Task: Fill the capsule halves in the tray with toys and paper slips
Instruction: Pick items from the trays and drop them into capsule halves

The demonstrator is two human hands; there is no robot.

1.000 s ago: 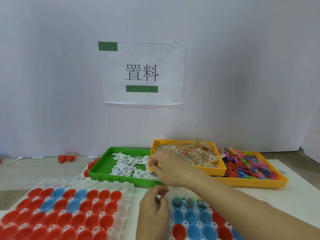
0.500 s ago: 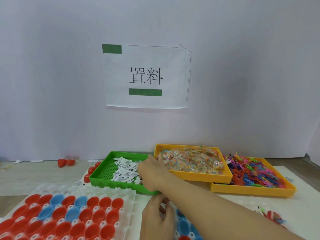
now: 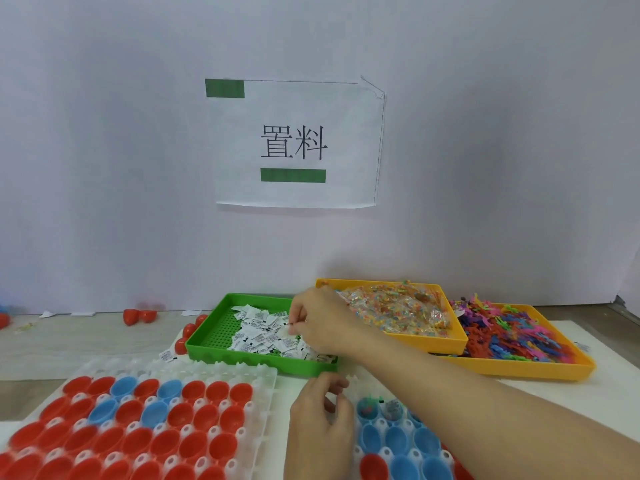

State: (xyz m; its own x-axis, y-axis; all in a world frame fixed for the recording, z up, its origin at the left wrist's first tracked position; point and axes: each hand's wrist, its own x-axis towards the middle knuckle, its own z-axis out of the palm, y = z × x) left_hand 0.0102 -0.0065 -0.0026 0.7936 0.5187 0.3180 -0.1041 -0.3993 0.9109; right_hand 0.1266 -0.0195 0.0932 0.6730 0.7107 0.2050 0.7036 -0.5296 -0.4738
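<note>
My right hand [image 3: 322, 323] reaches over the green tray [image 3: 242, 358] and pinches a slip from the pile of white paper slips [image 3: 263, 332]. My left hand [image 3: 318, 424] hovers low in the middle with fingers curled toward the thumb; whether it holds anything is hidden. Just right of it lies a capsule tray with blue halves [image 3: 394, 439], two of the far ones holding small toys [image 3: 367, 408]. A second clear tray [image 3: 263, 386] on the left carries several empty red and blue halves [image 3: 166, 420].
An orange tray [image 3: 426, 342] of bagged toys [image 3: 398, 311] partly overlaps another orange tray [image 3: 519, 370] of colourful plastic figures [image 3: 502, 334] at the right. Loose red capsule halves [image 3: 138, 316] lie near the white back wall, which carries a paper sign [image 3: 298, 143].
My right hand moved left from the edge of the bagged-toy tray to the slips in the green tray. My left hand stayed near the capsule tray. The view shifted slightly.
</note>
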